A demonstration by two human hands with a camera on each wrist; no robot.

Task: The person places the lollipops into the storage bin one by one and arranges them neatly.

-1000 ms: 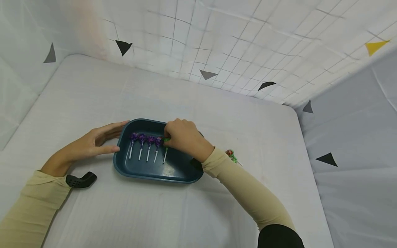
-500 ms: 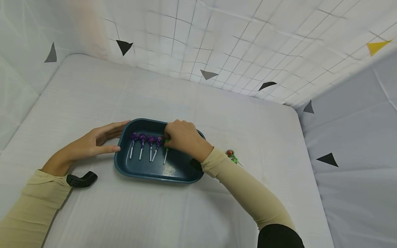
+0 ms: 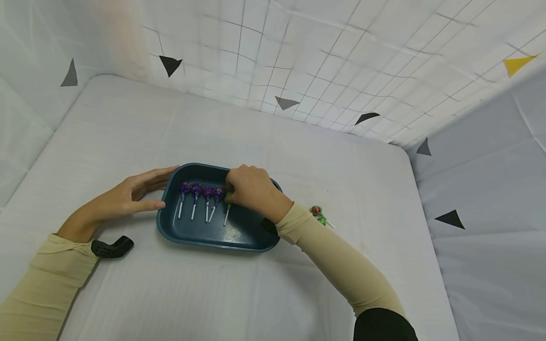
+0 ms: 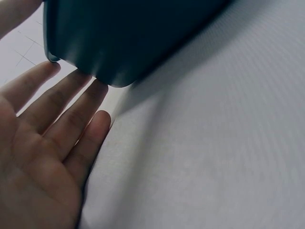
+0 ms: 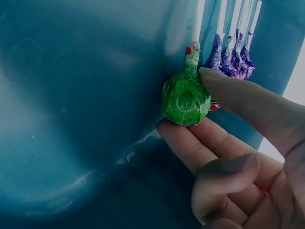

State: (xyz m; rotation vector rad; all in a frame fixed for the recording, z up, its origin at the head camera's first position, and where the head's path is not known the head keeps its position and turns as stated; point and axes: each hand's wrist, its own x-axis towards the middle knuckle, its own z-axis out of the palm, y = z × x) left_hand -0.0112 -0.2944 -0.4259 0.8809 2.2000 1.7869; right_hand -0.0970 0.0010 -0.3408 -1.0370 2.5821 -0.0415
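A dark blue-green tray (image 3: pixel 213 245) sits on the white surface. Inside its left half lies a row of several purple-wrapped lollipops (image 3: pixel 196 189), white sticks toward the near side. At the row's right end, my right hand (image 3: pixel 256 189) pinches a green-wrapped lollipop (image 5: pixel 186 100). In the right wrist view the thumb lies at the wrapper's neck and fingertips are under the candy head. My left hand (image 3: pixel 123 196) stands at the tray's left end, thumb and fingers extended. Its fingertips (image 4: pixel 100 86) touch or nearly touch the tray's outer wall in the left wrist view.
More lollipops (image 3: pixel 320 215), wrapped in green and red, lie on the white surface right of the tray, beyond the right forearm. White cloth walls with dark triangles (image 3: pixel 170 65) rise behind and at the sides. A black wrist mount (image 3: pixel 113 247) sits by the left sleeve.
Two purple lollipops nearest the green one have shifted, so their stick ends now almost meet. The right hand keeps its pinch on the green lollipop, and the left hand stays at the tray's end.
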